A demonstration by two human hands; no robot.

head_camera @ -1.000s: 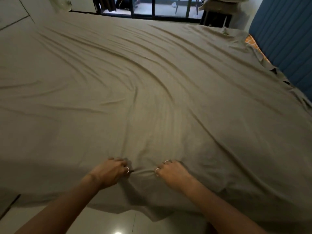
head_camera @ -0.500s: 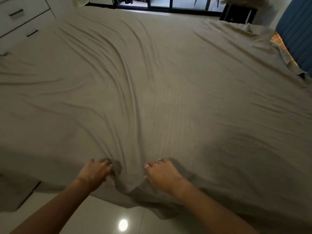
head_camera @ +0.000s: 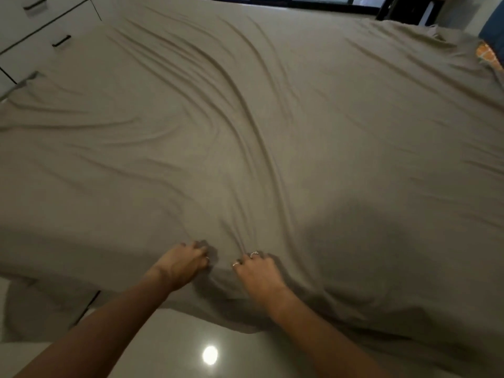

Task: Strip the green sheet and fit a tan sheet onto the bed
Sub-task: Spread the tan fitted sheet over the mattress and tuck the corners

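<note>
The bed (head_camera: 477,345) is covered almost wholly by the tan sheet (head_camera: 272,132), which is spread from the near edge to the far edge and hangs over the near edge toward the floor (head_camera: 169,347). Long ridges are gathered in the cloth, fanning from the far left corner down to the middle of the near edge, where both hands are set.

The sheet could be dragged too far toward the near edge: a patch of orange patterned fabric (head_camera: 488,54) is exposed at the far right corner (probably the bedding beneath, though that is only a guess), and a harder pull would likely uncover more of it. The ridges could also be locked in rather than smoothed, since the pull is taken from one bunched spot instead of along the whole edge. No green sheet can be made out anywhere.

A white drawer unit (head_camera: 32,36) stands close against the far left corner, so little room is left for tucking there. A dark window frame (head_camera: 313,1) runs just beyond the far edge, and a blue panel (head_camera: 495,20) rises past the far right corner.

The left hand (head_camera: 182,264) is curled with cloth bunched in its grip. The right hand (head_camera: 257,272), with rings seen on two fingers, is likewise clenched on a fold just beside it.
</note>
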